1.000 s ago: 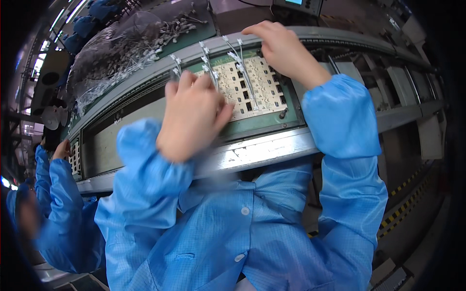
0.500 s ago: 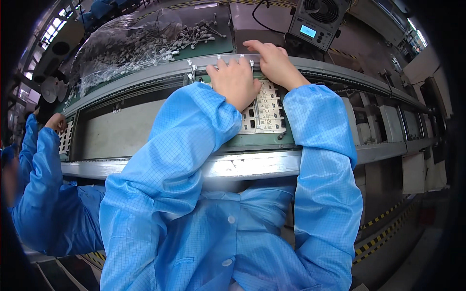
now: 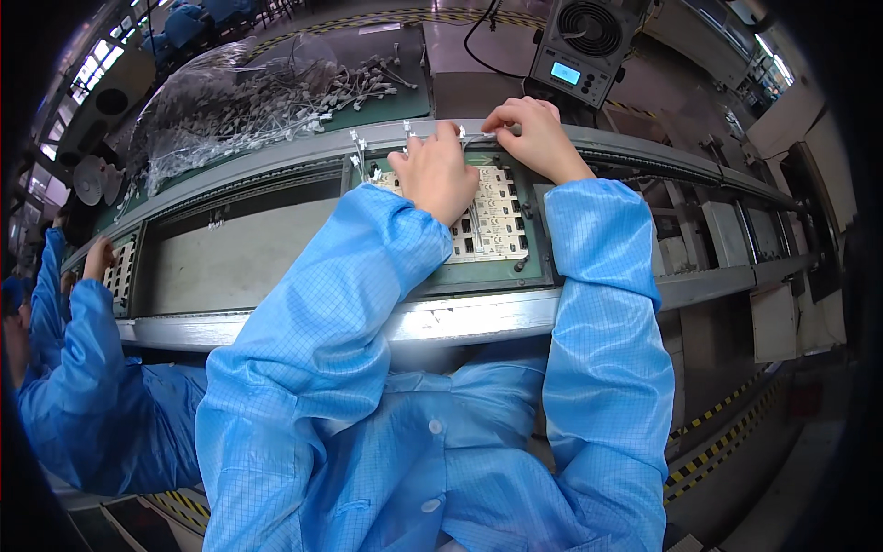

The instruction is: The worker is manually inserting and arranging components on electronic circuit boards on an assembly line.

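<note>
A panel of white circuit boards (image 3: 504,219) with black parts lies in a green fixture (image 3: 478,273) on the conveyor line. My left hand (image 3: 434,177) is bent over the panel's far side, fingers curled downward; the fingertips, and whatever they grip, are hidden. Beside its index finger a small white connector (image 3: 463,132) stands up at the rail. Just right of that, my right hand (image 3: 541,138) is closed, thumb and index finger pinching a thin white cable (image 3: 485,135). More white-plugged cables (image 3: 359,145) rise at the panel's far left corner.
Beyond the far rail (image 3: 248,164), a clear plastic bag and a heap of white-plugged cables (image 3: 354,87) lie on a green mat. A grey fan unit (image 3: 581,51) with a lit display stands behind my right hand. At left, a co-worker's hand (image 3: 97,258) touches another panel (image 3: 121,271).
My right hand's outstretched fingers have drawn in and now pinch the cable beside the rail. My left hand stays over the panel, its fingers shifted slightly. The whole view has moved a little.
</note>
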{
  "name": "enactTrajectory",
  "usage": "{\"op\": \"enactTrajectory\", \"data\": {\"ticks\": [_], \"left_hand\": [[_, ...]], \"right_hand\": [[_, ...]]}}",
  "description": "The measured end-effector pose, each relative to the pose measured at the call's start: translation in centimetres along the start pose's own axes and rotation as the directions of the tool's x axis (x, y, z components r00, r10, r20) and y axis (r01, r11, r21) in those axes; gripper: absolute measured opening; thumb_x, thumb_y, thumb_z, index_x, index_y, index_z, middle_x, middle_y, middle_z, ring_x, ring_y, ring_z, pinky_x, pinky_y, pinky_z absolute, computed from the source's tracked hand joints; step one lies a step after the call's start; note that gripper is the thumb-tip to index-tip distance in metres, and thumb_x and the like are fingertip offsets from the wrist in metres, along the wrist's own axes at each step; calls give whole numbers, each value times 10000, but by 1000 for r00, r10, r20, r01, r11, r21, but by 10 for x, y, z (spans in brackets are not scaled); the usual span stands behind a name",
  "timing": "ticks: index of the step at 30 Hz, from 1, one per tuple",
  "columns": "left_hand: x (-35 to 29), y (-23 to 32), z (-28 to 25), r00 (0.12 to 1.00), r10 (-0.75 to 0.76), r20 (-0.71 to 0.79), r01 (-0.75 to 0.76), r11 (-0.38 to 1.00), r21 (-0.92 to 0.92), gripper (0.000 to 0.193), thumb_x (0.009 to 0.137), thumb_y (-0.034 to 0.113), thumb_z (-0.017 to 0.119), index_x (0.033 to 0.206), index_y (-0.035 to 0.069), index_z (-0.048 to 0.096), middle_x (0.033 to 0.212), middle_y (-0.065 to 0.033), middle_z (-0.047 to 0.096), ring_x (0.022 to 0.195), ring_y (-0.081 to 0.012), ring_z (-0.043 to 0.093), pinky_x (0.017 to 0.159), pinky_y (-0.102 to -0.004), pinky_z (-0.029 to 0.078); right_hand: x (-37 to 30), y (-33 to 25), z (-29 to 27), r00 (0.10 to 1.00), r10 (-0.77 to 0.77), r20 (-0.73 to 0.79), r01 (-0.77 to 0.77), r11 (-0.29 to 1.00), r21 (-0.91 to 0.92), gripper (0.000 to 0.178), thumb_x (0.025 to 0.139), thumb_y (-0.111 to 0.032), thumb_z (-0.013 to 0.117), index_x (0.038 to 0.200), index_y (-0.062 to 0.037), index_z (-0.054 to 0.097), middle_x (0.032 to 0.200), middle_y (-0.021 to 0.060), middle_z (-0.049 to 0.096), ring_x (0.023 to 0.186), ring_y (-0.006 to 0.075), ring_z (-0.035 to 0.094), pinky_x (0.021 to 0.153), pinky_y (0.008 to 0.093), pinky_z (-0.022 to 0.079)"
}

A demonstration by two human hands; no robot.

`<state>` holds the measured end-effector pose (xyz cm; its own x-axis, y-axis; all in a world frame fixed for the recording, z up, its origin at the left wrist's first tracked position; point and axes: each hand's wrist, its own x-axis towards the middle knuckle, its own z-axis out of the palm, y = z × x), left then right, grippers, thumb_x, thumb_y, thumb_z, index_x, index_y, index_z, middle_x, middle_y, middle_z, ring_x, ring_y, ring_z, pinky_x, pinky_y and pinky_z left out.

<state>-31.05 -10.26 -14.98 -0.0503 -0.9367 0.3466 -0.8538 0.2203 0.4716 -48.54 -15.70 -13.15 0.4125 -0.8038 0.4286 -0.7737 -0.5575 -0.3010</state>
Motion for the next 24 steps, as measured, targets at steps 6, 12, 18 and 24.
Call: {"op": "enactTrajectory", "data": {"ticks": [6,12,18,24], "left_hand": [[-2,-1,2,999,36,-21,-38,995,-97,285,738,98,662,1022,125,674,996,-84,712,1018,-294,585,884,-467,342],[-8,4,10,942,313,-119,-272,924,269,213,777,139,668,983,146,722,934,-35,662,1002,-258,574,882,-480,351],[-7,-1,12,912,408,-43,-380,879,286,170,815,158,647,952,161,748,955,-40,637,1019,-251,566,889,-488,353],[12,-4,-12,939,292,-183,-248,942,227,199,817,278,664,971,177,738,1004,-27,667,1027,-258,578,897,-509,378]], "right_hand": [[-14,4,-5,989,99,107,-95,995,-42,150,794,-114,630,891,-149,739,834,-14,679,891,190,611,955,395,344],[-20,4,-2,997,58,57,-53,995,-85,135,812,-100,618,874,-150,727,823,-27,678,895,171,606,966,396,319],[-18,-11,-11,993,108,54,-106,994,-30,174,819,-78,587,874,-153,734,809,-33,645,906,178,583,969,387,308],[-21,-3,-17,994,16,106,-2,992,-124,281,814,-57,532,867,-162,787,900,14,667,959,210,572,952,407,308]]}}
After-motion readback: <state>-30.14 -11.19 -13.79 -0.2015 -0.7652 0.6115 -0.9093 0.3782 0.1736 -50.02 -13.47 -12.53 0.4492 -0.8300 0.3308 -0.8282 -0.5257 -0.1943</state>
